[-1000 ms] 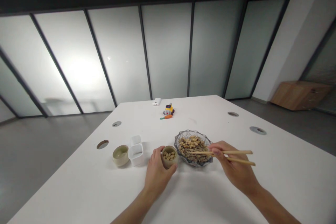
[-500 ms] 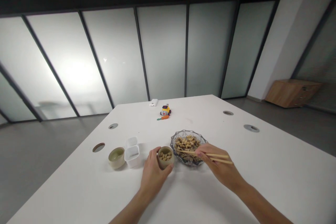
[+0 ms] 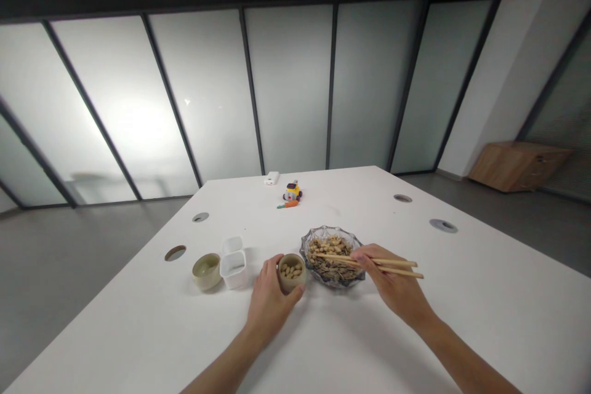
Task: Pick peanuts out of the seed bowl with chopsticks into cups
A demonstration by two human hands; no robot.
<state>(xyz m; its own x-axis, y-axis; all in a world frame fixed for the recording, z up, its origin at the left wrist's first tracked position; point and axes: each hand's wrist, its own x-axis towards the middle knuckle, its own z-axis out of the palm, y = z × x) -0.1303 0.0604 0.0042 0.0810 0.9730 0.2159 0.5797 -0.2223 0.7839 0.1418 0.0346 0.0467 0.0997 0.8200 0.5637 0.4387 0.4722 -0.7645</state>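
My left hand [image 3: 271, 295] is wrapped round the side of a small beige cup [image 3: 292, 284] that holds several peanuts [image 3: 290, 270]. Just right of it, a clear scalloped glass bowl [image 3: 360, 283] contains peanuts and thin brown seeds or shells. My right hand [image 3: 392, 280] grips a pair of wooden chopsticks [image 3: 397, 263], whose tips rest over the contents near the bowl's left side. Whether the tips pinch anything is too small to tell.
Left of the cup are a white plastic container [image 3: 235, 276] with its lid raised and a second beige cup [image 3: 206, 282]. Farther back on the white table [image 3: 351, 335] lie a toy vehicle [image 3: 292, 191], an orange carrot-like item [image 3: 290, 204] and a white box [image 3: 272, 178].
My right hand has moved slightly right and up with the chopsticks, and their tips have risen a little in the bowl. The view has shifted slightly. My left hand still holds the cup.
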